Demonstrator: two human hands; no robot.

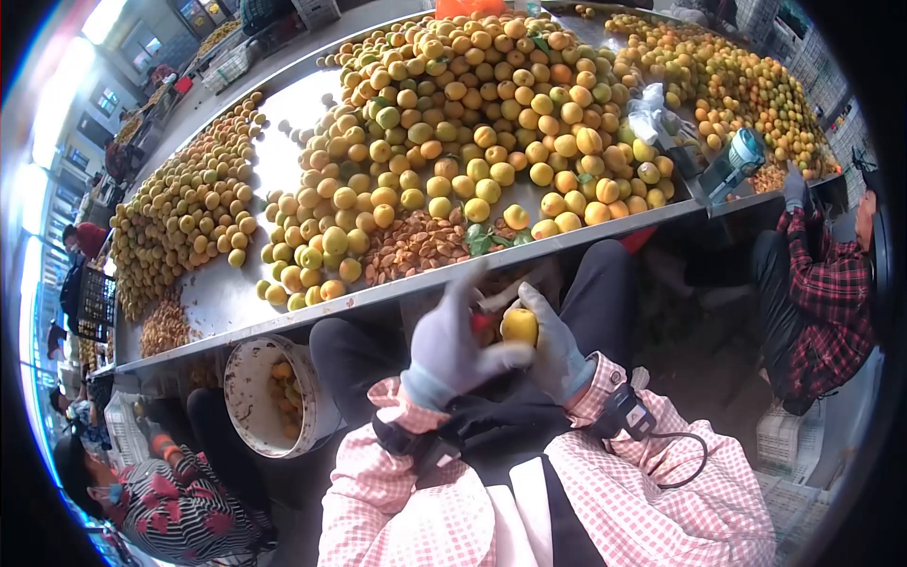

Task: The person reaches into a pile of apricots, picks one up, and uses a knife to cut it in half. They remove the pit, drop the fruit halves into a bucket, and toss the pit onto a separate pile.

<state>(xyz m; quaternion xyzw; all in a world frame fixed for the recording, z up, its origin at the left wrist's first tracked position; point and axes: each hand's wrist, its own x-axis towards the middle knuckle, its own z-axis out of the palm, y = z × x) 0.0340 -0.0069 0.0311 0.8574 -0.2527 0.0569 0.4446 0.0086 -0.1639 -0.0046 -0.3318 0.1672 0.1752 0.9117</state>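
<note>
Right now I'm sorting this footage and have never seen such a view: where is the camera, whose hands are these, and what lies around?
This single picture comes from a camera worn on a person's head, looking down. The pink checked sleeves at the bottom are that person's own. Their grey-gloved right hand grips a small round yellow fruit; the grey-gloved left hand touches it too, beside something red I cannot identify. Ahead, a long shiny metal table carries heaps of yellow-orange fruit and a brown pile, seemingly fruit stones. A white plastic bucket stands below it. Other people sit nearby.
</note>
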